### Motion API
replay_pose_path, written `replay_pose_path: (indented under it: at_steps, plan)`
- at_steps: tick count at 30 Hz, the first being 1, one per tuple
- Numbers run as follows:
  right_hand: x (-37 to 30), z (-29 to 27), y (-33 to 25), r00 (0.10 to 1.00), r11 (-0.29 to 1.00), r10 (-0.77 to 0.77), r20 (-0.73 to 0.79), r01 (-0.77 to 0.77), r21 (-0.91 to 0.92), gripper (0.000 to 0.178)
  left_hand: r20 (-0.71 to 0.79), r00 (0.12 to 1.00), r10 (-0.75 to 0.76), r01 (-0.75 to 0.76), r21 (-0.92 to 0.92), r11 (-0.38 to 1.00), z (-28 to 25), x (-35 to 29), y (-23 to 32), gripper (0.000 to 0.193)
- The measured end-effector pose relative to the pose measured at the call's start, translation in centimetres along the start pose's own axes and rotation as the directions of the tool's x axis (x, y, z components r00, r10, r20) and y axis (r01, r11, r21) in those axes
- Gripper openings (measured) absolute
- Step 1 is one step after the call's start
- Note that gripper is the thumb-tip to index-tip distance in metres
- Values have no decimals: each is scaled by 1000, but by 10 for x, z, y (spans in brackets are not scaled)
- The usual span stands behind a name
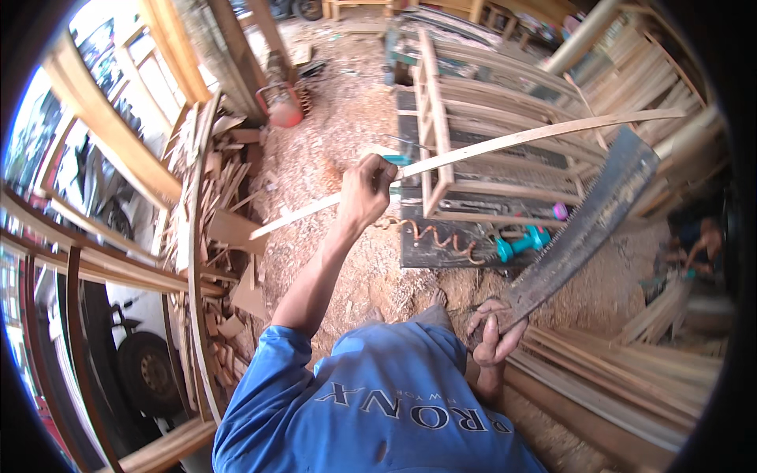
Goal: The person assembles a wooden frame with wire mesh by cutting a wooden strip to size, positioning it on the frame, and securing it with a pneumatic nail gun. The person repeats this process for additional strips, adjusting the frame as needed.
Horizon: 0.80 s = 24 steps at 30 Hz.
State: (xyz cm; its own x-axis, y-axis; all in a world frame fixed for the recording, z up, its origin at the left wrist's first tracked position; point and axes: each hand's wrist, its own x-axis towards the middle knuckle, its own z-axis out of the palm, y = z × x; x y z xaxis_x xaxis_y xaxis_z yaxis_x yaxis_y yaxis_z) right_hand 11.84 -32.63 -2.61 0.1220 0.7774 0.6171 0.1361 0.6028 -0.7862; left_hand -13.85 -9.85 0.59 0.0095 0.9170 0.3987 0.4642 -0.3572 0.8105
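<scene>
While the slatted wooden frame [473,134] sits on the sawdust floor, one long thin strip [536,138] is held out across it, left hand [367,189] clenched around it. Right hand [493,327] grips the one big saw [587,225] by its handle. Looks like lining up a cut; blade needs bringing to the strip.
</scene>
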Motion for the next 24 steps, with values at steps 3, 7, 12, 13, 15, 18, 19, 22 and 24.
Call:
replay_pose_path:
  at_steps: [3,7,12,13,15,18,19,22,24]
  plan:
    - [-5,38,-2,998,997,37,45,-40,66,33,-206,976,-74,20,-254,967,-49,-43,-18,22]
    - [-21,92,-3,969,967,93,227,-143,212,26,-358,904,-233,133,-281,950,-114,-119,-31,24]
    - [-31,152,-2,852,868,223,473,-394,301,9,-666,711,-225,-152,-458,876,-144,-190,-21,10]
    - [-29,166,0,831,830,257,492,-451,328,8,-679,702,-212,-205,-479,854,-149,-200,-19,14]
    - [-23,191,3,772,794,237,589,-504,340,16,-700,713,-53,-107,-184,977,-160,-215,-17,16]
    - [-11,230,8,721,816,247,647,-515,262,20,-671,741,-38,43,-10,999,-170,-231,-21,17]
    - [-7,244,11,755,849,195,626,-450,278,23,-663,746,-54,67,-5,998,-171,-236,-23,17]
    - [5,280,20,791,921,173,586,-341,188,26,-687,706,-174,194,-50,980,-167,-248,-33,16]
    - [12,303,29,786,952,155,598,-280,122,37,-670,615,-416,278,-309,910,-164,-256,-41,15]
